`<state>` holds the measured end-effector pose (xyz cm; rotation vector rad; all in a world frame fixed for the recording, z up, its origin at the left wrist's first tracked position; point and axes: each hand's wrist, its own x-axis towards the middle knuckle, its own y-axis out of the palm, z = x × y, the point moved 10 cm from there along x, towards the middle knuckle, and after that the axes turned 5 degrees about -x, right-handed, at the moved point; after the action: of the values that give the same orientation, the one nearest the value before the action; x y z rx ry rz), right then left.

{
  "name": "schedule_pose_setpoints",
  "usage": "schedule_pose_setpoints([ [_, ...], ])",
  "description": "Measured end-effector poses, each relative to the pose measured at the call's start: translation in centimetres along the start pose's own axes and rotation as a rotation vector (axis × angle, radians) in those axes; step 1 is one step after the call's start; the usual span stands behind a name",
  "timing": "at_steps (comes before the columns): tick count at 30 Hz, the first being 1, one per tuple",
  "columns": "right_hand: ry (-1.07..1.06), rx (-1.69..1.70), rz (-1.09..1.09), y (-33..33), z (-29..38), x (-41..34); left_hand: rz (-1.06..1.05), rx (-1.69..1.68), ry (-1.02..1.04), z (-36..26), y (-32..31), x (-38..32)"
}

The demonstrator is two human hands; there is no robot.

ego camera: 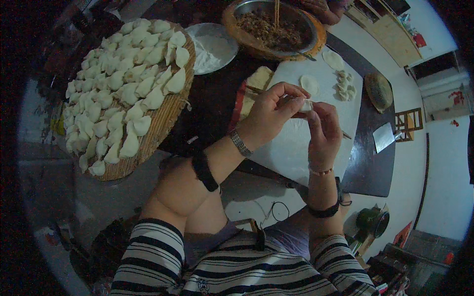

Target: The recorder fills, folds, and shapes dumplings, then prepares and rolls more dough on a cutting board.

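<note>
A small piece of white dough, looking like a dumpling (306, 106), is pinched between the fingertips of my left hand (272, 107) and my right hand (324, 129). Both hands are raised over a white board (296, 148). Beyond them a round dough wrapper (309, 85) lies on the board, with another wrapper (333, 60) farther back. Several small pieces of shaped dough (345, 87) sit in a cluster to the right. A thin wooden stick passes behind my hands, partly hidden. At the back stands a metal bowl of chopped filling (259, 31) with chopsticks (276, 13) in it.
On the left, a round woven tray (159, 125) holds many dumplings (118, 81). A bowl of white flour (218, 48) stands beside it. A cleaver (384, 138) and a woven object (378, 92) lie on the dark table's right side. Another person's hand (322, 9) is near the filling bowl.
</note>
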<state>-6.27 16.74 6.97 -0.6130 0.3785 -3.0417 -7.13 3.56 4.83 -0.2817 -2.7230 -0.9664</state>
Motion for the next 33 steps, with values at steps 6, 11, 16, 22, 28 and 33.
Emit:
schedule_pose_setpoints([
  [6,-0.087,-0.145,-0.075,-0.7,0.7,0.3,0.007,-0.037,-0.047,0.8,0.0,0.0],
  [11,-0.154,-0.428,-0.062,-0.3,2.2,0.4,0.019,0.051,-0.083,1.2,-0.1,-0.1],
  [16,-0.276,-0.241,-0.139,-0.6,3.6,-0.3,0.012,0.2,0.065,0.5,0.2,0.2],
  [22,0.426,0.587,0.046,1.2,-3.2,-2.1,0.103,0.529,0.208,-2.2,1.7,-0.5],
  [28,0.471,0.779,0.139,1.8,-3.4,-2.3,0.105,0.807,0.302,-2.7,2.4,-1.1],
  [33,0.439,0.758,0.203,2.5,-2.7,-2.4,0.158,1.059,0.371,-2.9,2.9,-1.2],
])
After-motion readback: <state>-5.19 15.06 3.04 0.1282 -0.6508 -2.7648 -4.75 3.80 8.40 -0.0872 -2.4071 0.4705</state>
